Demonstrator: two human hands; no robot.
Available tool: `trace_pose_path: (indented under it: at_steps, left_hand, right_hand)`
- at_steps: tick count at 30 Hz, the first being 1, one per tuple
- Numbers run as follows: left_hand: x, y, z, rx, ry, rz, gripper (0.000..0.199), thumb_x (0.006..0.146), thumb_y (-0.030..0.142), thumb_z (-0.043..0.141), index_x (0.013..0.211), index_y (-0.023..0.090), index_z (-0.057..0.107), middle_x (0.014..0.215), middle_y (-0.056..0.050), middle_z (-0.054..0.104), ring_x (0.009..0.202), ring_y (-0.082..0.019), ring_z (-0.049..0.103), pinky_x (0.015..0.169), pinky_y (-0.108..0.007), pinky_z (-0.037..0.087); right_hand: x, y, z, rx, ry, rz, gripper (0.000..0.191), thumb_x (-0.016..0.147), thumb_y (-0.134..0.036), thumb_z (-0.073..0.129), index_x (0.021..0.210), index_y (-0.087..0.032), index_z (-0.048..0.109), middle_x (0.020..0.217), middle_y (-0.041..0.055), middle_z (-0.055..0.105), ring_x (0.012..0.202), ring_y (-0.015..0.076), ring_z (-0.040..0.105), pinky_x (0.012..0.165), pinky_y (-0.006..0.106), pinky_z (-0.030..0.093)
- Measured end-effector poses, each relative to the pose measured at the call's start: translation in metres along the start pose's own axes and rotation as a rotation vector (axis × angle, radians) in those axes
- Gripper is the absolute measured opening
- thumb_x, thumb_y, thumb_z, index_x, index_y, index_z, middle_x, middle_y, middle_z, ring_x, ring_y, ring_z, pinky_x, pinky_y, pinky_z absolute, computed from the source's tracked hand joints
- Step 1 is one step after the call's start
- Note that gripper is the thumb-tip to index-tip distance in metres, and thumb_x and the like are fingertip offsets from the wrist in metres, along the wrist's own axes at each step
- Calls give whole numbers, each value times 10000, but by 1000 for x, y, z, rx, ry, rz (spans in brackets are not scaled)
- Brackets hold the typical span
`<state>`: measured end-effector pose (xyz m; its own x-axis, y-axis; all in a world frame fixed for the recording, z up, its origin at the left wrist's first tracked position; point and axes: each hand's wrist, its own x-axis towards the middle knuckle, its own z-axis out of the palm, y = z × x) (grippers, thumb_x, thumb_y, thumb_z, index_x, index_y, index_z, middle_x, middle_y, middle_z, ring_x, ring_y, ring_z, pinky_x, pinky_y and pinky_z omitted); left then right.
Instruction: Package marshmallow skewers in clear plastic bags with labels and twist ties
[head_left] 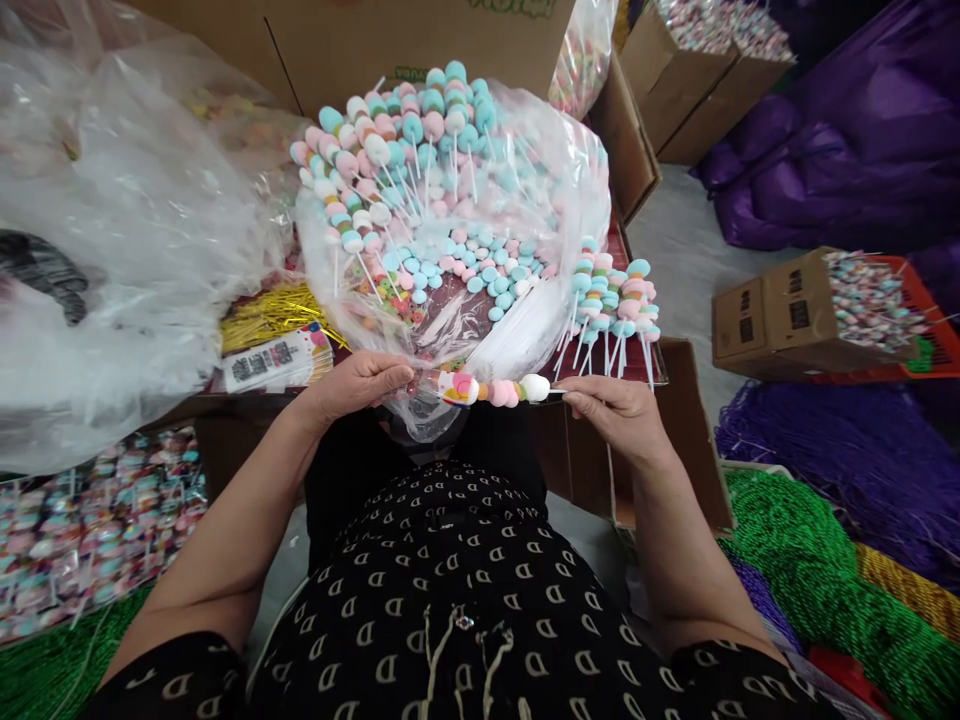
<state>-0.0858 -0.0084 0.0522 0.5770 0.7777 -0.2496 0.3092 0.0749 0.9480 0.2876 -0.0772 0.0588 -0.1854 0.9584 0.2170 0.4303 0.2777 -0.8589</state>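
A candy skewer (504, 392) with white, pink, orange and green pieces lies level between my two hands, in front of my waist. My left hand (367, 382) is closed on the clear wrapper around the skewer's left end, where a printed label shows. The fingers of my right hand (611, 408) pinch the white stick at its right end. Just beyond, an open plastic bag (581, 190) holds loose pink, blue and white candies (491, 265) and white sticks (517, 335). Many filled skewers (390, 125) lean along the bag's far left rim.
More skewers (615, 295) lie at the table's right edge. Gold twist ties (277, 312) and printed labels (270, 362) are on the left. Wrapped skewers (97, 520) fill the lower left; cardboard boxes (772, 312) and green strands (832, 570) are at right.
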Motion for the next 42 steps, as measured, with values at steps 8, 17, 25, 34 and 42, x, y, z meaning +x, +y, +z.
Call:
trace_pose_path:
  at_steps: [8, 17, 25, 34, 42]
  left_hand:
    - [-4, 10, -6, 116, 48, -22, 509, 886, 646, 607, 756, 159, 681, 538, 16, 523, 464, -98, 416, 462, -216, 319]
    - [-1, 25, 0, 219, -10, 75, 499, 912, 617, 608, 701, 169, 676, 523, 31, 465, 545, -109, 430, 522, -224, 327]
    - [-1, 17, 5, -231, 261, 104, 427, 831, 593, 802, 1013, 207, 793, 877, -37, 741, 784, -176, 689, 714, -274, 569]
    - [6, 69, 23, -916, 612, 345, 688, 795, 922, 587, 1020, 292, 748, 1182, -87, 790, 1287, -338, 678, 940, -457, 642]
    - [23, 72, 47, -865, 677, 516, 470, 790, 572, 877, 1115, 278, 708, 975, -17, 755, 1021, -240, 775, 983, -397, 611]
  right_hand:
    - [1, 3, -2, -123, -81, -5, 261, 999, -434, 692, 991, -228, 854, 774, 22, 796, 579, 128, 673, 570, 242, 531]
    - [5, -1, 10, -116, -213, -12, 474, 1053, -556, 562, 876, -182, 793, 593, -11, 647, 501, 100, 542, 510, 225, 418]
    - [2, -4, 32, 30, -190, 81, 425, 1022, -550, 614, 922, -177, 791, 570, -27, 620, 497, 101, 529, 512, 229, 409]
    - [-2, -12, 85, 427, -69, 295, 410, 978, -578, 650, 963, -193, 791, 532, -48, 585, 500, 115, 524, 570, 261, 460]
    - [0, -22, 114, 556, 2, 311, 344, 922, -529, 720, 991, -200, 794, 549, -48, 598, 471, 109, 511, 510, 258, 450]
